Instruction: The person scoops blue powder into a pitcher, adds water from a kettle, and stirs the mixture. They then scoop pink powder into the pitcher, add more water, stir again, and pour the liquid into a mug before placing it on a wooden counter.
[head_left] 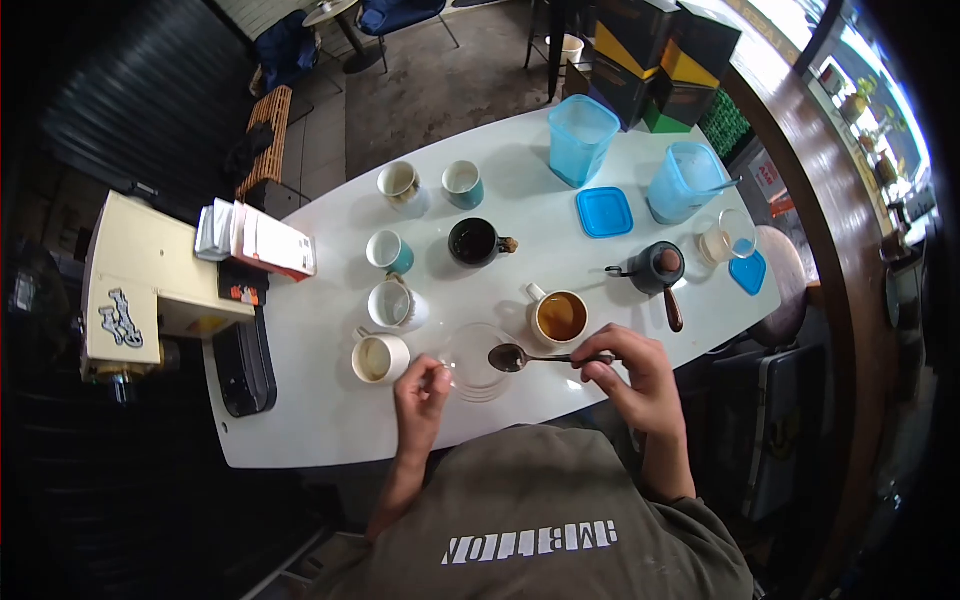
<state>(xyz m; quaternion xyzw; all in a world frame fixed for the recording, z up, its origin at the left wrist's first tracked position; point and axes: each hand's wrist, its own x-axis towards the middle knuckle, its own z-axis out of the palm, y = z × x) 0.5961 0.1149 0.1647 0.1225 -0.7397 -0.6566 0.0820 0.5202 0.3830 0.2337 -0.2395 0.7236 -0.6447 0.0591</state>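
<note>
My right hand (640,382) pinches the handle of a metal spoon (508,357), whose bowl hangs over a clear glass saucer (482,385). At the saucer's left rim, my left hand (422,400) has its fingers curled, thumb and fingertips closed on the edge. Behind the spoon stands a cream mug (536,292) with brown liquid (562,316) inside. A small white cup (381,358) with a pale inside is just left of my left hand. Farther back are a white mug (398,305) and a black mug (473,243).
Teal-and-white cups (390,252) and a speckled cup (402,190) stand farther left. Rightward are a dark pot (658,268) with wooden handle, blue containers (583,140), lids (605,212) and a glass jar (728,238). A cream machine (165,265) flanks the white table (310,400).
</note>
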